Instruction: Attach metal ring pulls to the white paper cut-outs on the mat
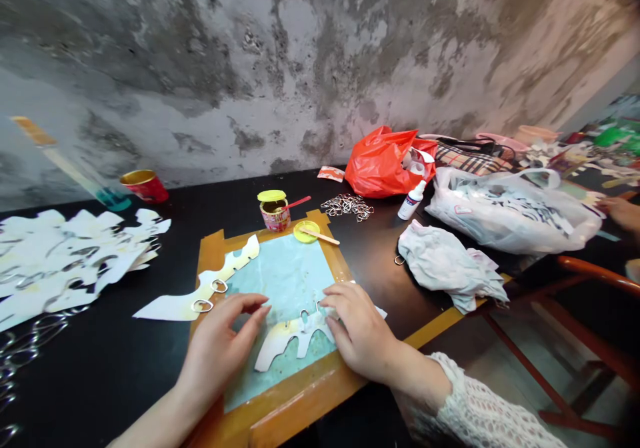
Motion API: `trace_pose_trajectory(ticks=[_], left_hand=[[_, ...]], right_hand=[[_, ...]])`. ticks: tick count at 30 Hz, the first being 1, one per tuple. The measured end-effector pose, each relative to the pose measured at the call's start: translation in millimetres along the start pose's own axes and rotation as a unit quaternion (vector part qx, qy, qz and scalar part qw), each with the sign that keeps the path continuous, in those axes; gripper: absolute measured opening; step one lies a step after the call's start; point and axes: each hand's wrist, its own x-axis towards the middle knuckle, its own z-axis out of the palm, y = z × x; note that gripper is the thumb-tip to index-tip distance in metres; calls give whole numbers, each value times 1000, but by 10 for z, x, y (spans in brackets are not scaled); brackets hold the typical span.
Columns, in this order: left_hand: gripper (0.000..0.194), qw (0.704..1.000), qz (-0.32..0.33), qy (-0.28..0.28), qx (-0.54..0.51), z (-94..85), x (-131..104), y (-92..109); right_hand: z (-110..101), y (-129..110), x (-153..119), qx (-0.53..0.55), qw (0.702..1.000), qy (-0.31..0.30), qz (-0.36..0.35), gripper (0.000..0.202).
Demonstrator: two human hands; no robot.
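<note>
A white curved, notched cut-out piece [270,353] with yellowish patches lies on the pale blue sheet [280,268], two metal rings at its upper edge. My right hand [363,335] grips its right end, thumb below and fingers above, hiding that part. To the left of this piece, my left hand [223,345] hovers over the sheet, thumb and forefinger slightly apart with nothing visible between them. Just beyond it, a second cut-out piece [173,307] carries two oval metal rings [203,306] and lies partly across the sheet's taped left edge.
Behind the sheet are an open small jar [277,216], a yellow lid [306,232] with a wooden stick and a pile of metal rings [347,206]. White cut-outs [65,255] are heaped left. Right are a bottle [411,201], a cloth [450,261], bags [515,211] and another person's hand [623,215].
</note>
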Motion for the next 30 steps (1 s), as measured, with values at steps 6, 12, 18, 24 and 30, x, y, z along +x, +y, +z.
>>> trace_pose_trajectory(ticks=[6,12,18,24,30], left_hand=[[38,996,-43,-81,-3,-118,38,8],[36,989,-13,-146,2,37,121,87],[35,983,1,-178,-43,184,210,225],[39,939,-100,-258,-204,160,247,314],[32,877,-189,-289,-333,26,218,242]], right_hand=[[-238,192,55,-91,977,-48,188,17],[-365,280,114,-47,953,-135,266,19],[-388,264,198,52,971,-109,204,10],[-506,189,453,88,989,-99,64,8],[-450,47,928,74,990,-111,-41,9]])
